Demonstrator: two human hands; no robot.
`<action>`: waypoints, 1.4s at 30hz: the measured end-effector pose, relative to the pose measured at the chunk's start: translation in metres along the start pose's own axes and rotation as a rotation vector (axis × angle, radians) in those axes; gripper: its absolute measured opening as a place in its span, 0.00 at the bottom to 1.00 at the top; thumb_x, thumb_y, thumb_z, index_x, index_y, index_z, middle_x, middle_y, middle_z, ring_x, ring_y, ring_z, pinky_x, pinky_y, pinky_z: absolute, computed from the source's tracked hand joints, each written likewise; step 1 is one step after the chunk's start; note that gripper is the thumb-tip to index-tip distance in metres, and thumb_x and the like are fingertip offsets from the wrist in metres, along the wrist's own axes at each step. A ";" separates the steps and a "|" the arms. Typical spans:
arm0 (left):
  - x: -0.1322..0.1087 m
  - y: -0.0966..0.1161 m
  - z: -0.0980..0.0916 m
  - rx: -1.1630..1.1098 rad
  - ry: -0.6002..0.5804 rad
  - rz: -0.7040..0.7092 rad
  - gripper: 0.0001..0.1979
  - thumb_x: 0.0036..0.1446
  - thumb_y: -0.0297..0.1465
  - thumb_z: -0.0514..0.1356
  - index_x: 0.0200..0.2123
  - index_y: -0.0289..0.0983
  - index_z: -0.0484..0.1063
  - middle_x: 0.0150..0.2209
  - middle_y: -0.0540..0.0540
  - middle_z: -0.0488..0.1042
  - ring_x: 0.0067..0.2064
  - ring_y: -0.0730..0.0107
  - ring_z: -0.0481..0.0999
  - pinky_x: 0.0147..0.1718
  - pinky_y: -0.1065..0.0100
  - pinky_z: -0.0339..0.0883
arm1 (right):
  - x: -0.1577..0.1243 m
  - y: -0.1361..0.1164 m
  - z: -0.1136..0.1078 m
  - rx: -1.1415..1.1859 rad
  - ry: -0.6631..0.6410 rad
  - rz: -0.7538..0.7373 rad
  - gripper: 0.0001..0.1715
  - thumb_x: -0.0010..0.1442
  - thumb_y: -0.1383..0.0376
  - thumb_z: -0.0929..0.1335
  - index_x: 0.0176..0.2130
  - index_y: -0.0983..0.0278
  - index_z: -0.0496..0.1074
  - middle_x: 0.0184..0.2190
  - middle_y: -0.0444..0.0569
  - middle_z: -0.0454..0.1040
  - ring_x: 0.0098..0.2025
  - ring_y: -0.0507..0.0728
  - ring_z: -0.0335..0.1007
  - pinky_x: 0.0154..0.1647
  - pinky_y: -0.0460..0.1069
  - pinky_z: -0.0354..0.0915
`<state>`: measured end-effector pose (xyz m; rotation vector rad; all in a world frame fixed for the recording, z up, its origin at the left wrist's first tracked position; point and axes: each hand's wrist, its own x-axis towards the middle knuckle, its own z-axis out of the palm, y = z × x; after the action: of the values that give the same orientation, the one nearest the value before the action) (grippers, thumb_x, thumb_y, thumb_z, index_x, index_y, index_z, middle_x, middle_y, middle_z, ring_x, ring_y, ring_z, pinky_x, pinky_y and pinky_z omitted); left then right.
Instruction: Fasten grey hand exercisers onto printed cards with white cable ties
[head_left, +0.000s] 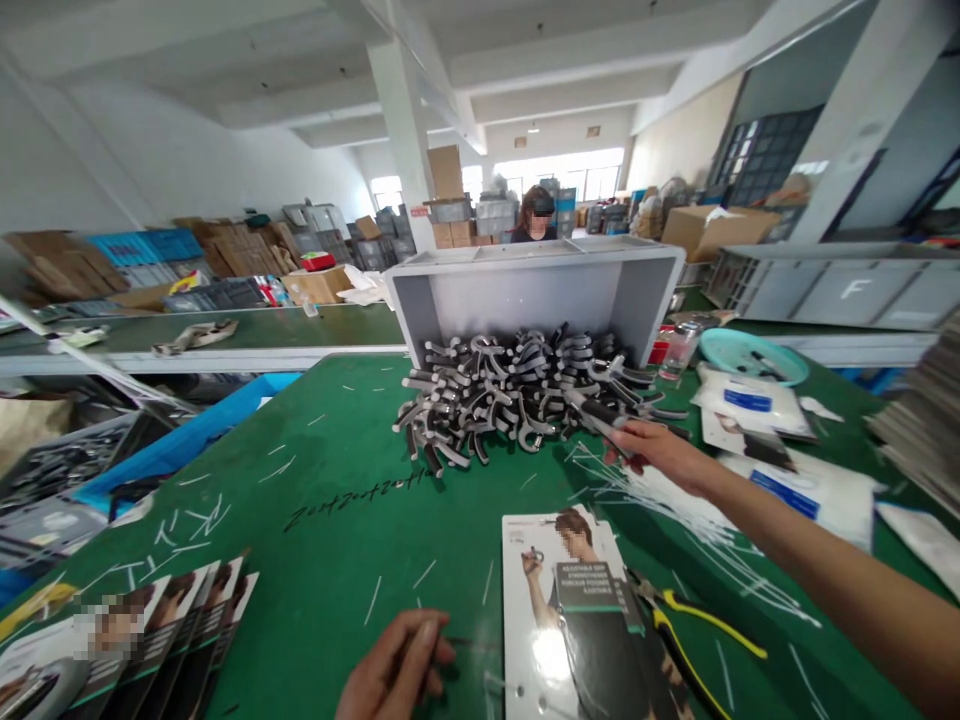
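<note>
My right hand (646, 446) reaches to the right edge of a heap of grey and black hand grip strengtheners (517, 390). Its fingers close around the handle of one hand grip strengthener (596, 412). Low in the middle, my left hand (401, 665) hovers over the green table with thumb and fingers pinched together. Whatever may be between them is hidden. Just right of it lies a printed packaging card (529, 600), worded for an adjustable grip strengthener. Yellow-and-black cutting pliers (675, 620) rest against the card's right side.
A grey bin (517, 295) lies tipped behind the heap. White cable ties (697, 530) spread at right, near plastic packs (757, 405) and a turquoise tray (750, 357). More cards (180, 630) stack at lower left. A co-worker (536, 215) is beyond the bin.
</note>
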<state>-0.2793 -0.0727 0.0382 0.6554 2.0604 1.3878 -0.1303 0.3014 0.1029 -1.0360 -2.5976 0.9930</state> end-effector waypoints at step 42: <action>0.075 0.081 0.070 0.938 -0.560 1.047 0.10 0.63 0.26 0.55 0.39 0.38 0.78 0.40 0.43 0.73 0.44 0.58 0.67 0.43 0.59 0.60 | -0.189 -0.039 0.116 0.045 0.033 -0.287 0.14 0.65 0.68 0.64 0.49 0.57 0.70 0.49 0.53 0.67 0.53 0.61 0.64 0.55 0.59 0.65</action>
<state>-0.2782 0.0509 0.0790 2.4210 1.8022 0.3690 -0.0560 0.0946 0.0542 -0.6378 -2.5875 0.9486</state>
